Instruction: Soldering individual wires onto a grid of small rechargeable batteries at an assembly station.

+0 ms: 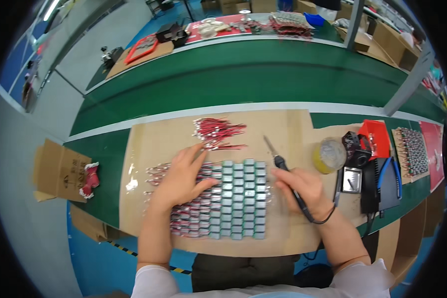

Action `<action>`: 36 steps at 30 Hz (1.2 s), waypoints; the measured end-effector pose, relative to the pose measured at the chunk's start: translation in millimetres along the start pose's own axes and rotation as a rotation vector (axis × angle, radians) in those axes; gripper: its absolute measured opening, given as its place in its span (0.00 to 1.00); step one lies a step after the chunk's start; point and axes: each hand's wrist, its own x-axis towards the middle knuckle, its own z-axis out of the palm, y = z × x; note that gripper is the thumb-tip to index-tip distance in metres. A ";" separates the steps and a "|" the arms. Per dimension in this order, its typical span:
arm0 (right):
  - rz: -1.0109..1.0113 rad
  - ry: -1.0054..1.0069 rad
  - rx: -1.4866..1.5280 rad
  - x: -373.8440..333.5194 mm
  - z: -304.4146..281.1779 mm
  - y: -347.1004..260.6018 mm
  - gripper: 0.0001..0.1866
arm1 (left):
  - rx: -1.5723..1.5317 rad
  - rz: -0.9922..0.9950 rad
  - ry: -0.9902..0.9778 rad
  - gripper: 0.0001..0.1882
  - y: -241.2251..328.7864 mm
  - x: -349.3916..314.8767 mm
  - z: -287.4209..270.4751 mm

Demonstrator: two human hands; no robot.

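My right hand is closed around a soldering iron, its metal tip pointing up and away to the left, above the brown board. The iron's black cable runs back under my wrist. My left hand has its fingers spread, with the thumb over a block of small green-and-silver modules laid in staggered columns. Red and black wires stick out from the left side of that block, partly hidden by my hand. Its outstretched fingertips reach the near edge of a loose pile of red and black wires with white ends.
Brown board covers the bench. At right stand a yellowish round tub, a red bin, a small metal tray, blue-handled pliers and another module block. At left is a cardboard box. A green conveyor runs beyond.
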 end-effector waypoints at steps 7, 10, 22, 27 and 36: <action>-0.079 0.004 0.050 -7.5 25.5 4.7 0.22 | 0.059 -0.138 -0.053 0.37 -7.0 -32.6 -5.9; -0.096 0.034 -0.041 -4.0 17.6 8.5 0.22 | -0.006 -0.067 0.008 0.35 -7.8 -13.7 -3.4; -0.151 0.193 -0.154 10.7 18.3 17.8 0.14 | 0.124 -0.029 0.036 0.39 -23.7 -12.8 13.3; -0.191 0.191 -0.185 12.1 14.2 14.5 0.14 | 0.127 -0.039 0.012 0.39 -21.6 -16.2 14.1; -0.162 0.063 -0.206 0.7 -17.0 24.9 0.15 | 0.092 0.047 0.032 0.34 -14.0 5.0 14.0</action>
